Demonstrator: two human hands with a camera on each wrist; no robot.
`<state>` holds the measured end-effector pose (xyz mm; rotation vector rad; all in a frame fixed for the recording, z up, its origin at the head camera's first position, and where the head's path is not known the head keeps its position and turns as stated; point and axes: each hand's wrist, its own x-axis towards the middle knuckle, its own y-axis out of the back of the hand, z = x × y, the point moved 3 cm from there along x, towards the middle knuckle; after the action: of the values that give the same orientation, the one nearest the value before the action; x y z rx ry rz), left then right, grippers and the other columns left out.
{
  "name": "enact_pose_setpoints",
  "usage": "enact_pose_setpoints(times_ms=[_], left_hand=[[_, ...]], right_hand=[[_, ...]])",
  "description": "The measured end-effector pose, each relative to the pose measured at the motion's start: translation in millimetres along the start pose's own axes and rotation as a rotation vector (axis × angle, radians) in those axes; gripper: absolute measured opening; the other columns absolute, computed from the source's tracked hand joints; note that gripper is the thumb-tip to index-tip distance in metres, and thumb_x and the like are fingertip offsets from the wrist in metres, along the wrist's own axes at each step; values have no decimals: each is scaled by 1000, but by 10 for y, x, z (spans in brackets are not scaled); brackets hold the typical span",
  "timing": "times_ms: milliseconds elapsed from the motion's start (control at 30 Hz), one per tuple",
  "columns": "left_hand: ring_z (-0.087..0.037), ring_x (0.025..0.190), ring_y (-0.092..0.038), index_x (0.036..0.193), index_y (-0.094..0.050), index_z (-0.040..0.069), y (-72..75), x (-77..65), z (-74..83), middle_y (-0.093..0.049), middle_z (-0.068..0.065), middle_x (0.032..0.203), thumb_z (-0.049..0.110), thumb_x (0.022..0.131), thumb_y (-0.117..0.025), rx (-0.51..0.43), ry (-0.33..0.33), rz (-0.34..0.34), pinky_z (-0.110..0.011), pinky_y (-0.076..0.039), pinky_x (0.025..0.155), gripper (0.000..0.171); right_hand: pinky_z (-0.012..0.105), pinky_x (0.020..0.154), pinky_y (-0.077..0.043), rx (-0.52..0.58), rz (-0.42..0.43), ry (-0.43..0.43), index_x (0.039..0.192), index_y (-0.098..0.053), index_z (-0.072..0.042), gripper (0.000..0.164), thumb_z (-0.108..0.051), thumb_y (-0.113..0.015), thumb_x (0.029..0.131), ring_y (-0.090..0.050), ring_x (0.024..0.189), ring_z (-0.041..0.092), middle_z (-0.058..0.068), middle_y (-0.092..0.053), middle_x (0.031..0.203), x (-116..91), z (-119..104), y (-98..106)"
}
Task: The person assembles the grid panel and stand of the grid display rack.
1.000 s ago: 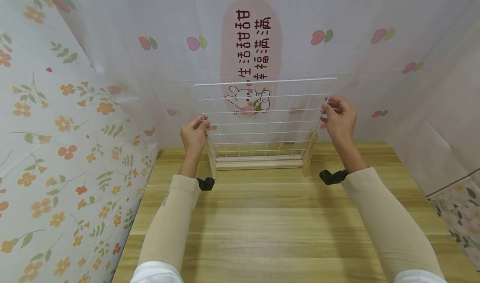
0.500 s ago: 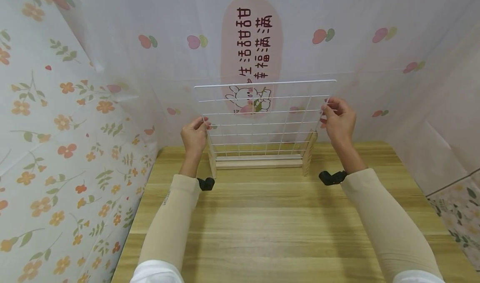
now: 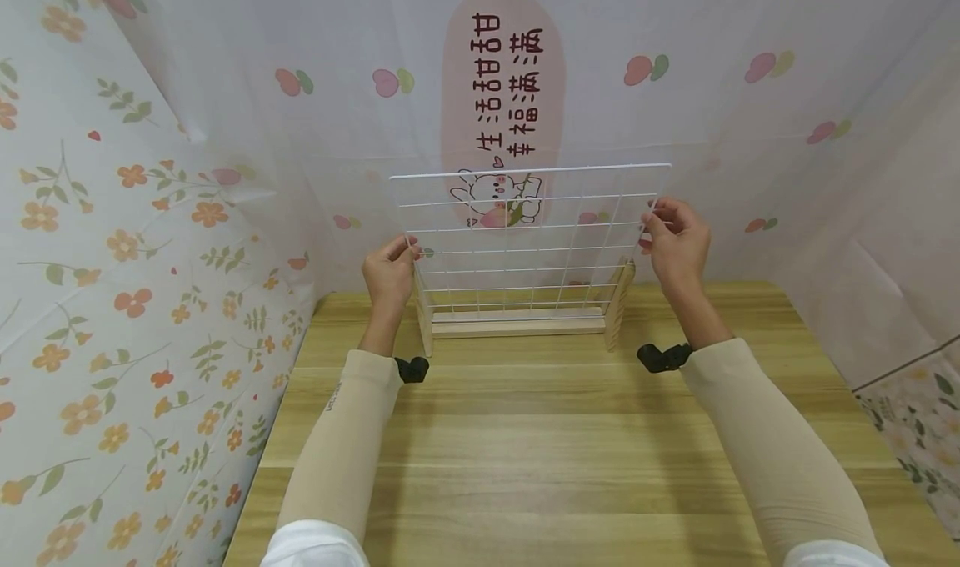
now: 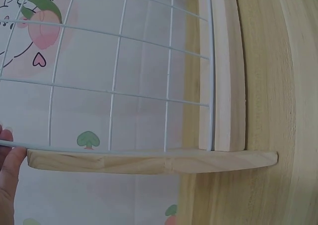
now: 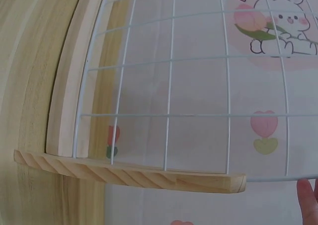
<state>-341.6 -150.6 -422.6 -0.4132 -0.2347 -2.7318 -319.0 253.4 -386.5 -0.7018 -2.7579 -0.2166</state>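
Note:
A white wire grid panel stands upright with its lower edge in a pale wooden stand at the back of the table. My left hand pinches the panel's left edge wire just above the stand's left side piece. On the opposite edge, my right hand pinches the wire between thumb and fingers, somewhat higher up. The right side piece of the stand shows in the right wrist view, with fingertips at that view's edge. In the left wrist view, the bottom wire runs along the stand's crossbar.
The wood-grain table spreads in front of the stand. Behind it hangs a white cloth printed with fruit, a rabbit and writing. A floral cloth lines the left side. A black wrist mount sits on the right forearm.
The panel's top edge has sunk slightly in the head view. My right hand has come down a little with it, and both hands still hold the side wires.

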Motion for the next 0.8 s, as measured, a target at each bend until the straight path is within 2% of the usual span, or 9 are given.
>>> enact_pose_setpoints(times_ms=[167,267,367,533,800], left_hand=[[-6,66,-65,92,-74,-2,2,-5,8,-73,-20,91,3,88,-69,8,-3,-2,-13,-42,52,8],[-2,63,-62,91,-74,-1,3,-6,7,-73,-20,89,3,88,-69,12,3,-5,-14,-43,52,7],[-8,66,-65,90,-74,-1,4,-5,13,-73,-19,88,4,88,-70,25,4,-4,-14,-44,53,7],[-30,77,-69,90,-74,-2,3,-5,19,-73,-20,89,3,87,-70,38,-9,2,-14,-46,55,7],[-35,78,-68,89,-73,-6,7,-14,2,-72,-23,89,-2,87,-68,49,-38,-5,-12,-44,54,7]], right_hand=[[18,59,-56,-7,0,4,105,-66,-8,13,-10,-65,92,-63,78,13,-8,-61,87,-2,10,3],[18,60,-56,-12,-1,4,105,-66,-8,13,-9,-65,93,-64,79,14,-9,-62,87,0,20,4],[19,60,-56,-11,-2,5,105,-67,-9,12,-9,-65,93,-64,80,16,-10,-62,87,5,24,5],[19,60,-56,-14,1,6,103,-67,-12,11,-9,-65,93,-65,81,15,-10,-62,86,7,22,10],[19,61,-56,13,6,-30,105,-68,-8,13,-10,-67,91,-64,77,11,-8,-64,88,8,30,6]])
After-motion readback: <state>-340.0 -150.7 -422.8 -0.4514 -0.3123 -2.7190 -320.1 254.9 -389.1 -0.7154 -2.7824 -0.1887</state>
